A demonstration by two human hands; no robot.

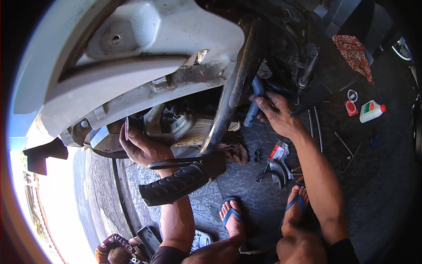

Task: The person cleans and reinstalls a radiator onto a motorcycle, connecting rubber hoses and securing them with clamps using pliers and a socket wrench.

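Observation:
A white motorbike body panel [193, 35] fills the upper left, with a bare metal frame tube [228, 94] slanting down beside it. My right hand [277, 112] is closed around a blue, hose-like tube [252, 112], just right of the frame tube. Below the panel, my left hand [143, 147] pinches a small thing with a pinkish edge [127, 128], too small to make out. A curved grey metal part [176, 130] lies next to that hand's fingers. The black rubber footrest [176, 182] crosses in front of my left forearm and hides part of it.
On the dark floor lie a red-and-white packet [279, 150], black curved parts [278, 171], a brown rag [237, 153] and thin metal tools [350, 154]. A white bottle with a red cap [372, 111] and a patterned red cloth [355, 55] are to the right.

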